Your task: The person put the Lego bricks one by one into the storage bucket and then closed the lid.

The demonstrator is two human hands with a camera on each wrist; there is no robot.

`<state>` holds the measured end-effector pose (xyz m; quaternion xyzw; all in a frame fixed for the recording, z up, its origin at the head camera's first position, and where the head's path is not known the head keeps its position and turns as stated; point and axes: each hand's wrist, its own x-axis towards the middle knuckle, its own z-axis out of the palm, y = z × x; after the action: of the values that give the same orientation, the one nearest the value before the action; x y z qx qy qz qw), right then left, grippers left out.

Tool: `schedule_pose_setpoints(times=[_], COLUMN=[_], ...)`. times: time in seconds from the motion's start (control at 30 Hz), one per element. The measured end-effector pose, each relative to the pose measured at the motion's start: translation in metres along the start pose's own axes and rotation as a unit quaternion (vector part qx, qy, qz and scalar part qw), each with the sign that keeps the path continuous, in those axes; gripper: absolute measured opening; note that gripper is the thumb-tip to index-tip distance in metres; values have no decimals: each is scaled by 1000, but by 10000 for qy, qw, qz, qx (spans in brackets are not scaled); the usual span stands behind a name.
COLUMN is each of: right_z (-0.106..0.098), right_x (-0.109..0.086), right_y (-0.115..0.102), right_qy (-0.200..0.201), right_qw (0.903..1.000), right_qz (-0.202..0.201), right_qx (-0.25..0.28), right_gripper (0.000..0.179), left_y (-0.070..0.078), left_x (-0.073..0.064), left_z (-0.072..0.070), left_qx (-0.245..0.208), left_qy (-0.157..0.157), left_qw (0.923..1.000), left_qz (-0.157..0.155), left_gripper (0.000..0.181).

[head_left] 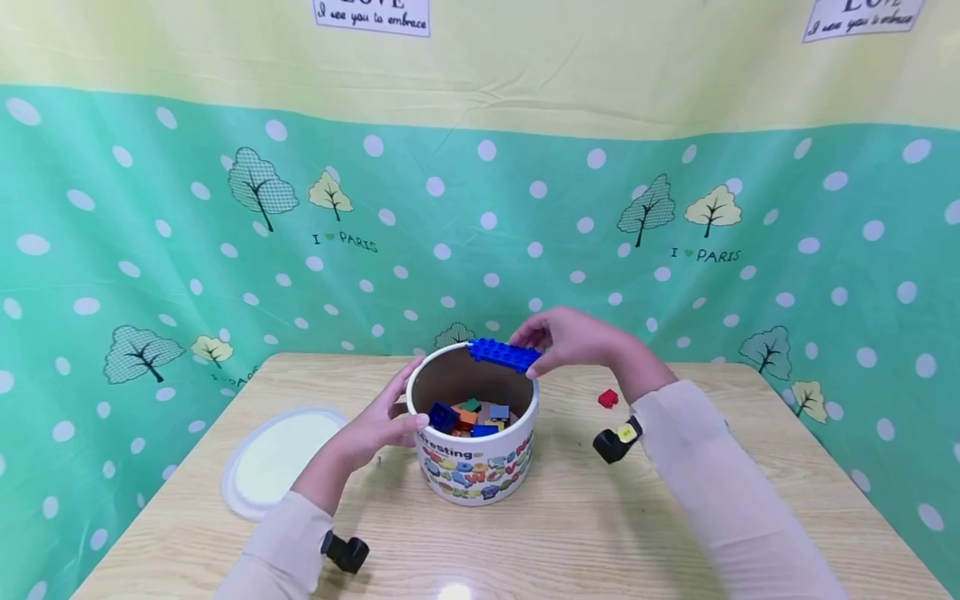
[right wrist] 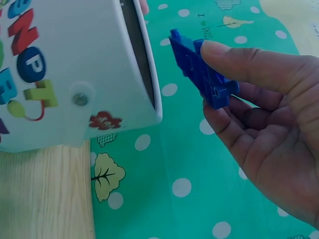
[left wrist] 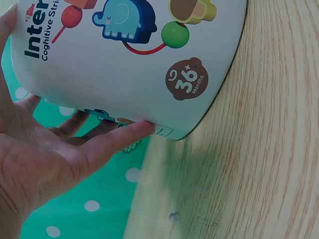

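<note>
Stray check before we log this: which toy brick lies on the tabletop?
The small red brick, right of the bucket. The long blue brick is in the right hand; the other visible bricks lie inside the bucket.

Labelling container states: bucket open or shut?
Open: the bucket has its top uncovered, blocks showing inside; the white lid lies on the table.

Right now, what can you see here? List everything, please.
curtain: one, green and yellow, at back
table: one, pale wood, before curtain
bucket: one, white, printed, on table
lid: one, white, left of bucket
red brick: one, red, right of bucket
other bricks: several, mixed colours, in bucket
blue brick: one, blue, near bucket rim
sleeves: two, pale, in foreground
cameras: two, black, by sleeves
left hand: one, bare, touching bucket
right hand: one, bare, pinching blue brick
</note>
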<state>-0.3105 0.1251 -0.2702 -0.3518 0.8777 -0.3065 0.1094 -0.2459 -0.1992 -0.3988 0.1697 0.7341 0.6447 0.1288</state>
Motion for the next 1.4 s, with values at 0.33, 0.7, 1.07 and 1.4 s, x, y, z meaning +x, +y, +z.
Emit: schedule_pose_setpoints(times=[0.33,0.7,1.07,1.4], right_z=[11,29,23,13], right_x=[28,29,2,-31], right_y=[-6,4,11,37], right_qy=[-271,292,1065,1993], right_qw=[9994,9984,9911,9767], right_qz=[187,197,-165,-271], right_qx=[78,444,785,745], right_gripper=[43,47,35,34], left_y=[-5,-6,-5,-1], left_x=[-2,-2,-1,0], left_z=[1,4,5,2], left_qx=[57,-51,-43,31], left_qy=[11,3,-44,74], left_qw=[10000,10000,10000,10000], left_qz=[-28,5,31,26], left_gripper=[90,89,86,86])
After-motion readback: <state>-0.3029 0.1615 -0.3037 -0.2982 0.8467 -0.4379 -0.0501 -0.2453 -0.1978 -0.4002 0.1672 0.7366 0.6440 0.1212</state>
